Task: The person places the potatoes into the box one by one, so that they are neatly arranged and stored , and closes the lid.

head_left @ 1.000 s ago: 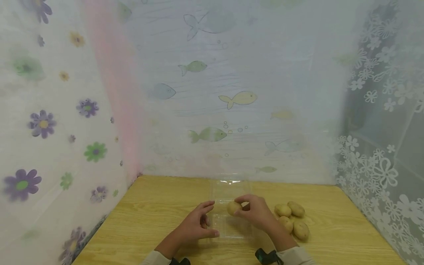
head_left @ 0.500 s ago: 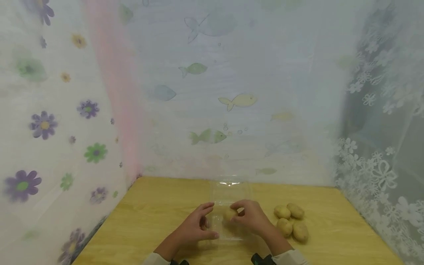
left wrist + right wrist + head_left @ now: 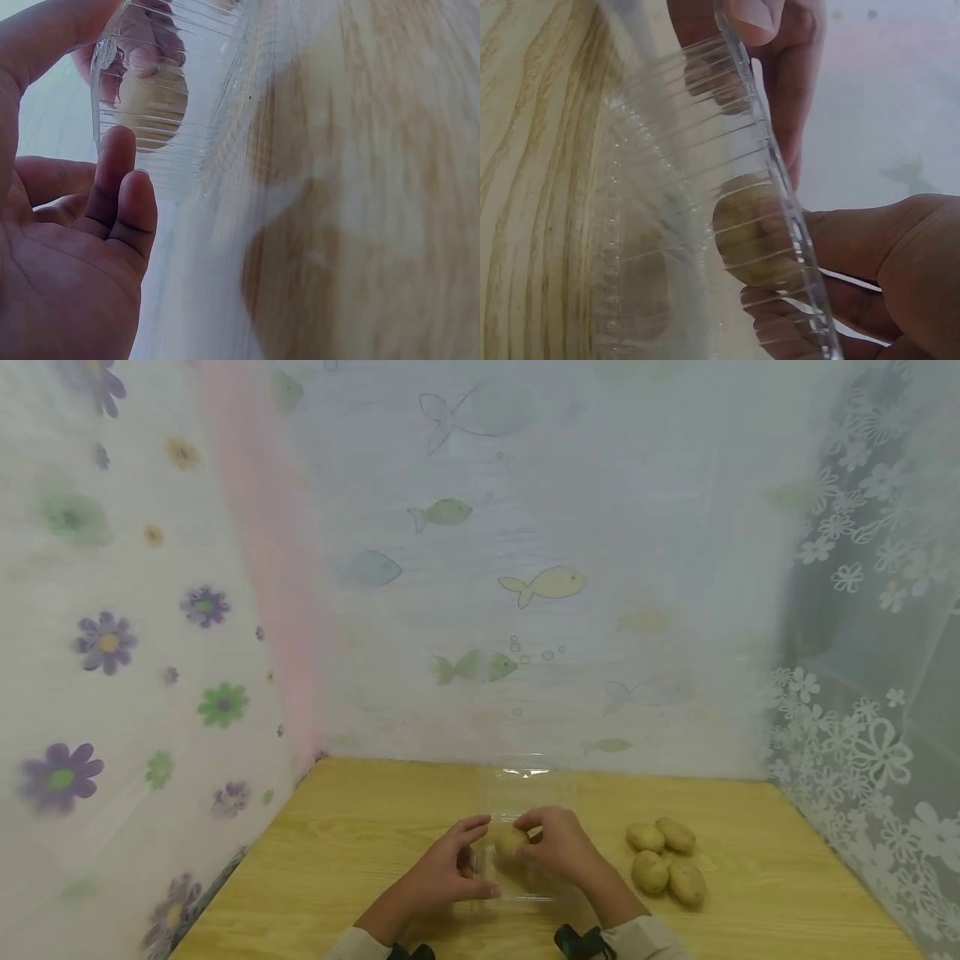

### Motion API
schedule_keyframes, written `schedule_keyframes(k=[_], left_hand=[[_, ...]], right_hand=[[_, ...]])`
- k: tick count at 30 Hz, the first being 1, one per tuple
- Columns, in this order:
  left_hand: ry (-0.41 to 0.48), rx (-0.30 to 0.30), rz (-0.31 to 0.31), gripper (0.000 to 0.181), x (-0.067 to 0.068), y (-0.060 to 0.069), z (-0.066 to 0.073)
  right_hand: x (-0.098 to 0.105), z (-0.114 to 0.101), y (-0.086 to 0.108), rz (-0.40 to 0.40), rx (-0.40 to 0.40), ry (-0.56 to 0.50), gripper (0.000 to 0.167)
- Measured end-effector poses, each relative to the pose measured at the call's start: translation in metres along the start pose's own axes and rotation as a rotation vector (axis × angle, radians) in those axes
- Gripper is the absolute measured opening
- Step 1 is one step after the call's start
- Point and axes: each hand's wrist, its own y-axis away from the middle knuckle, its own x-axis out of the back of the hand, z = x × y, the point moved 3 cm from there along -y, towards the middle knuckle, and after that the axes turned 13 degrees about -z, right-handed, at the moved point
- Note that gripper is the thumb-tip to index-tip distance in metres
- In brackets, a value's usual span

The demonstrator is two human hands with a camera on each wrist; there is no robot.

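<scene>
A potato (image 3: pixel 511 841) is pinched between the thumb and fingers of my right hand (image 3: pixel 558 850), inside a clear plastic container (image 3: pixel 525 889). Through the ribbed container wall (image 3: pixel 735 142) the same potato (image 3: pixel 750 232) shows in the right wrist view, with fingers around it. My left hand (image 3: pixel 442 872) is at the container's left side, its thumb and fingers spread along the edge. In the left wrist view, two fingertips of the left hand (image 3: pixel 82 225) stand close to the wall below the potato (image 3: pixel 154 105); whether they touch it, I cannot tell.
Several loose potatoes (image 3: pixel 650 872) lie grouped on the wooden table (image 3: pixel 780 877) to the right of the container. The container's raised clear lid (image 3: pixel 525 785) is at its far side. Patterned curtains (image 3: pixel 465 610) hang behind the table and along both sides.
The right hand has moved left with its potato, toward the container's left side. The left hand has stayed nearly where it was.
</scene>
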Motion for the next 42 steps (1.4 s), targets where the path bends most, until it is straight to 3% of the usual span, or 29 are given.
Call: schedule_keyframes(k=[16, 29, 34, 42], left_hand=[[0.001, -0.014, -0.012, 0.097, 0.001, 0.001, 0.001], [0.009, -0.028, -0.012, 0.094, 0.000, -0.001, 0.000], [0.021, -0.033, -0.013, 0.093, 0.000, -0.001, 0.000], [0.023, -0.018, -0.011, 0.094, 0.001, -0.001, 0.000]], right_hand=[[-0.016, 0.003, -0.005, -0.003, -0.052, 0.018, 0.038], [-0.019, 0.005, -0.006, 0.060, -0.049, 0.039, 0.041], [-0.020, 0.007, -0.007, 0.090, -0.055, 0.098, 0.038], [-0.022, 0.005, -0.006, 0.102, -0.021, 0.105, 0.039]])
